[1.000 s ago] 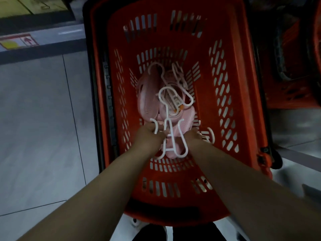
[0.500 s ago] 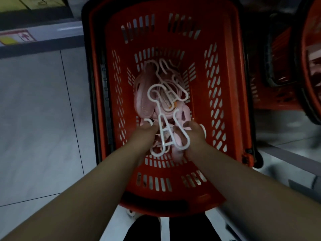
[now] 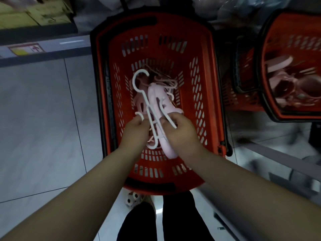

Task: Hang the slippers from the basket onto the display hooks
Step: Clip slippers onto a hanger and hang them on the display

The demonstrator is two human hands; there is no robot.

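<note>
No words or numbers are coming through legibly. One sign is showing: a sticker [image 3: 26,49] is lying on the pale floor strip [image 3: 73,46], well to the left of the far left corner of the orange basket [image 3: 205,84]. It is carrying a red arrow pointing away from the person, beside a yellow patch. Print on the cardboard boxes [image 3: 43,13] beyond is smearing past reading.

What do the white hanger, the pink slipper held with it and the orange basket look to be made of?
The white hanger looks like rigid moulded plastic: thin smooth bars, curled hook. The pink slipper seems soft foam or rubber, matte, with thick rounded edges; dim light leaves it open. The orange basket is hard, slightly glossy plastic with moulded slots.
</note>
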